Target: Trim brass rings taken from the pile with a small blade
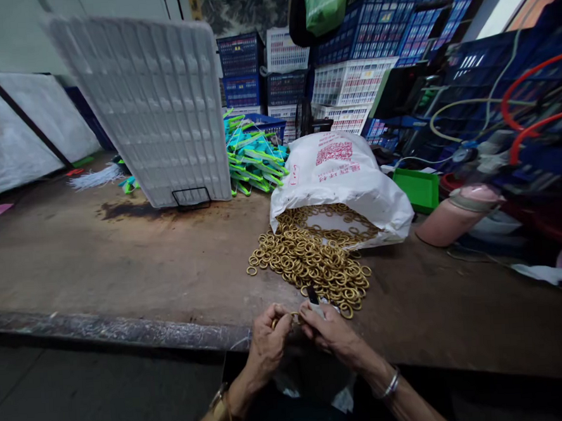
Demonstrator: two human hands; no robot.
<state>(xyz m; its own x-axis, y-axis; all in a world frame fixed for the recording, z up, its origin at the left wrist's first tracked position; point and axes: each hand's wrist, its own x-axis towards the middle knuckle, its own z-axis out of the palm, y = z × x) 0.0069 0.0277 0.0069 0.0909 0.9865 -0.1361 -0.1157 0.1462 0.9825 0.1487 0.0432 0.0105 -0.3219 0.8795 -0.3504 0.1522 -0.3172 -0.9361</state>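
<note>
My left hand (268,339) is closed, its thumb and fingers pinching a gold-coloured ring (294,315) at the table's front edge. Close beside it, my right hand (331,331) is closed around a small tool (314,302) with a black flat end and a pale grey body; its exact kind is unclear. The right fingertips come close to the ring, and whether they touch it is hard to see. Just beyond both hands lies a heap of gold-coloured rings (312,256), spilling from the mouth of a white woven sack (335,169) with red print.
A ribbed pale plastic panel (155,110) stands upright in a black wire holder (192,198). Green and blue plastic pieces (253,152) are piled behind it. At the right are a pink bottle (460,215), a green tray (417,189) and red hoses (516,94). Stacked crates (342,83) fill the back.
</note>
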